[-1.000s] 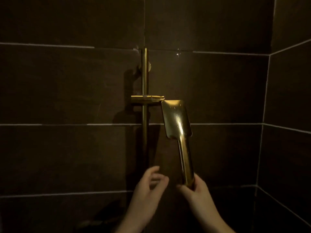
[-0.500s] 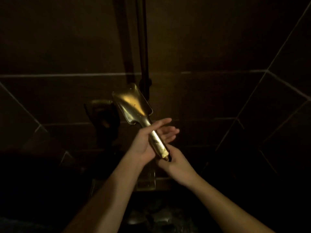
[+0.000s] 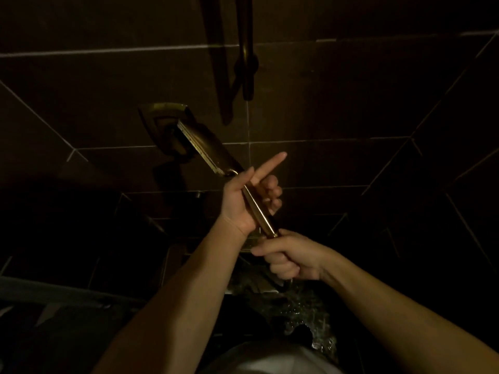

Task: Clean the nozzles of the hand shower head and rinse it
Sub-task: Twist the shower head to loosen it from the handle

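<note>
- Shower head [image 3: 205,145]: gold, flat, seen edge-on. Tilted, head end up and far-left, handle [image 3: 258,209] running down to near-right.
- Left hand [image 3: 247,197]: grip wrapped on the handle's middle. Thumb on the near-left side, three fingers curled round the far-right side. Index finger [image 3: 271,164] sticks out straight, pointing up-right, off the handle.
- Right hand [image 3: 289,259]: grip clamped in a fist just below the handle's lower tip. Fingers curled tight round something dark and thin, likely the hose; too dark to confirm.
- Handle's lower end sits between the two grips: left wrist touches it, right thumb sits right at the tip.
- Head part is clear of both grips, sticking out past the left thumb, in front of a gold wall fitting [image 3: 164,117]. Contact with the fitting: cannot tell.
- Dark rail [image 3: 247,49] runs vertical on the tiled wall [image 3: 108,85], above and right of the head part.
- Wet floor [image 3: 305,317] with glints below the right hand.
- Scene very dim; nozzle face not visible.
</note>
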### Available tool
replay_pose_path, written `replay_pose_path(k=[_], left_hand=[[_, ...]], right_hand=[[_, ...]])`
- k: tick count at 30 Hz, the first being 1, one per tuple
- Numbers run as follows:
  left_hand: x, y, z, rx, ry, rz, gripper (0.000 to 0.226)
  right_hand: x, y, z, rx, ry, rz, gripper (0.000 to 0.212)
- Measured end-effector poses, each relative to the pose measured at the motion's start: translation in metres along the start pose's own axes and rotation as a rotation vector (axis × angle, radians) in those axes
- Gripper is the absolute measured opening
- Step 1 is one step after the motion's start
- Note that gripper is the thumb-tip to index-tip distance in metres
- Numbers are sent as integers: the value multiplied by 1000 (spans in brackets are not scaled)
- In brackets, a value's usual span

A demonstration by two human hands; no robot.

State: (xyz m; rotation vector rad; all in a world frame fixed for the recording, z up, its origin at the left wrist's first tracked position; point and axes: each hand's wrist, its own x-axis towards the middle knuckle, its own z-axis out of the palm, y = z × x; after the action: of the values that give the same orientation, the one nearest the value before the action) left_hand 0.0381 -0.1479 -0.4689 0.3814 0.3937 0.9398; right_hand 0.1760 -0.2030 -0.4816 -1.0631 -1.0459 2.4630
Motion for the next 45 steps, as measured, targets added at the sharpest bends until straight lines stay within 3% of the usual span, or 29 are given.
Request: replay_pose_path(k=[2,5,7,9,11,15,18,20,23,28,30,32,35,39,43,45], left_hand=[[3,-1,-4,11,-105,-4,64],[6,-1,-5,10,-136,-24,60],[6,0,-10,41,-75,12,51],[8,2,-14,18,-148,-19,33],[11,4,-11,2,-281,-67,29],[12,4,5,205,-294,-117,40],[8,3,18,254,-253,-128,43],[7,2,26,294,-193,-120,45],[3,2,38,354,-80,-57,47],[-4,-24,44,455,643,193,39],[-6,-37,42,475,789,340,34],[-8,-45,43,517,834,430,31],[-11,-48,44,597,746,446,23],[-21,-21,52,475,377,226,17],[-31,-3,59,340,-29,119,11],[-29,-7,68,277,-77,104,20]], right_hand=[[0,1,0,8,-43,-22,37],[2,-1,2,75,-58,-48,31],[2,-1,5,158,-91,-66,25],[5,3,10,183,-73,-101,27],[7,8,16,146,1,-128,31],[10,12,28,58,250,-181,30],[6,14,32,24,358,-246,12],[4,14,34,9,398,-278,4],[2,16,34,-18,482,-294,14],[6,23,27,-213,692,-258,15],[7,29,26,-288,741,-270,15],[4,33,26,-314,763,-293,25],[-3,31,25,-321,704,-321,28],[-22,12,20,-337,596,-287,9],[-48,-7,21,-261,279,-237,11],[-52,-10,21,-187,189,-211,21]])
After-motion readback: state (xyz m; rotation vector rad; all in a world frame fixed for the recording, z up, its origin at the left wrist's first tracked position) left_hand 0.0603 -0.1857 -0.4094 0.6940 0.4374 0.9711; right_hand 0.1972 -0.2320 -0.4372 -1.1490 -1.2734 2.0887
